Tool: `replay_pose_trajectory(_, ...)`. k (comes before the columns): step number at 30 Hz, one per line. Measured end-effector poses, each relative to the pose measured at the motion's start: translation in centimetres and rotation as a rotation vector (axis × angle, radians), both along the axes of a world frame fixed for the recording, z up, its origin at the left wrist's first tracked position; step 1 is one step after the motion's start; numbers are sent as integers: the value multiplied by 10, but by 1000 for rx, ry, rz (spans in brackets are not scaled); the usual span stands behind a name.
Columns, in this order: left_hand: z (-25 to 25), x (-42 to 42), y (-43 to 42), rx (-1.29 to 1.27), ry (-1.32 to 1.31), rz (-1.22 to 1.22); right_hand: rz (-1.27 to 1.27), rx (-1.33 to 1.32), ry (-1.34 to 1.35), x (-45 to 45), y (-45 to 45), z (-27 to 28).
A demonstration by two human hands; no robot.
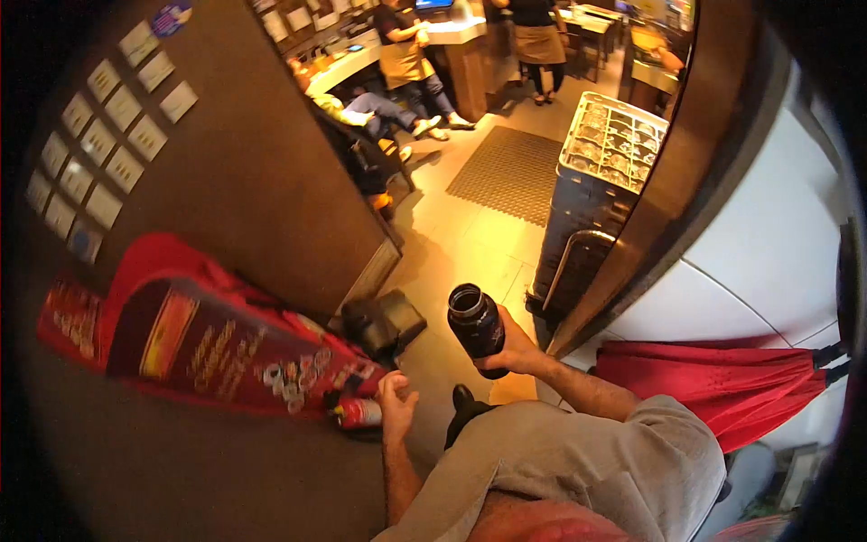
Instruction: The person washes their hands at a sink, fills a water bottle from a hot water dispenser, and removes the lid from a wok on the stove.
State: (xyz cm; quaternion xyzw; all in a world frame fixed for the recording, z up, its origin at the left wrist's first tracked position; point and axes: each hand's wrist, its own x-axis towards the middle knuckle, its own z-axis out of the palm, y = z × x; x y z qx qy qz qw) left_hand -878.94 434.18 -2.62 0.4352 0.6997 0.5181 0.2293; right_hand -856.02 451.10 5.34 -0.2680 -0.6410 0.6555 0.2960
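My right hand point(518, 347) is wrapped round a dark bottle point(476, 330) with a wide mouth and no lid on it. The bottle tilts a little, its open mouth toward me. Lower and to the left, my left hand point(396, 397) has its fingers curled in; whatever they might hold is hidden. Just beside that hand shows a red cylinder with a white label and black top point(358, 413), which looks like a small fire extinguisher. I cannot tell whether the hand touches it.
A doorway leads to a lit room with a floor mat point(508, 172), a seated person and standing people in aprons. On its right stands a stack topped by a rack of glasses point(610, 140). A red printed banner point(217, 348) is at left, a red cloth point(704, 379) at right.
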Motion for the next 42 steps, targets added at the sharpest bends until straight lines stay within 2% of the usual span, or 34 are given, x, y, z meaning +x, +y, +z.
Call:
replay_pose_trajectory(1, 4, -15, 31, 13, 3, -39, -54, 64, -52, -8, 16, 0)
replay_pose_trajectory(4, 30, -47, 118, -161, -106, -389, -169, 51, -29, -38, 60, 16)
replay_pose_trajectory(6, 57, -60, 176, -121, -164, -540, -220, 83, -52, -55, 89, 25)
replay_pose_trajectory(8, 79, -62, 230, -220, -368, -692, -269, 83, -16, -68, 121, 30)
replay_pose_trajectory(9, 87, -67, 256, -145, -275, -775, -266, 80, -6, -77, 137, 26)
replay_pose_trajectory(11, 91, -72, 310, -86, -284, -839, -273, 105, -26, -92, 173, 27)
replay_pose_trajectory(14, 101, -64, 385, -2, -319, -952, -257, 146, 83, -109, 238, -7)
replay_pose_trajectory(15, 103, -62, 408, -6, -355, -914, -228, 81, 198, -116, 260, -8)
replay_pose_trajectory(16, 101, -59, 431, -11, -390, -873, -240, 76, 134, -118, 281, -9)
replay_pose_trajectory(19, 102, -56, 502, 9, -389, -883, -353, 202, 113, -123, 348, -5)
replay_pose_trajectory(21, 102, -59, 547, 51, -393, -835, -349, 397, 9, -128, 395, -8)
replay_pose_trajectory(24, 108, -69, 615, 36, -377, -821, -289, 347, -40, -128, 457, 30)
replay_pose_trajectory(26, 105, -71, 663, 105, -425, -783, -278, 342, -67, -131, 502, 36)
replay_pose_trajectory(30, 99, -72, 761, 135, -412, -836, -316, 324, -115, -133, 589, 32)
replay_pose_trajectory(32, 98, -73, 809, 63, -404, -898, -424, 363, -174, -133, 627, 27)
replay_pose_trajectory(33, 95, -75, 832, 58, -393, -926, -402, 278, -192, -129, 646, 34)
replay_pose_trajectory(34, 94, -72, 860, 68, -387, -964, -428, 319, -205, -123, 664, 40)
replay_pose_trajectory(36, 105, -63, 909, 97, -402, -1064, -301, 68, -303, -100, 699, 69)
replay_pose_trajectory(37, 100, -64, 936, 55, -444, -1111, -381, 354, -424, -90, 719, 52)
replay_pose_trajectory(38, 95, -61, 966, 17, -487, -1161, -455, 349, -589, -76, 736, 39)
replay_pose_trajectory(39, 119, -50, 983, 31, -451, -1203, -514, 380, -632, -57, 751, 43)
replay_pose_trajectory(40, 116, -41, 1011, 79, -425, -1220, -570, 409, -673, -34, 765, 50)
replay_pose_trajectory(42, 123, -23, 1053, -11, -399, -1292, -788, 424, -829, 15, 786, 62)
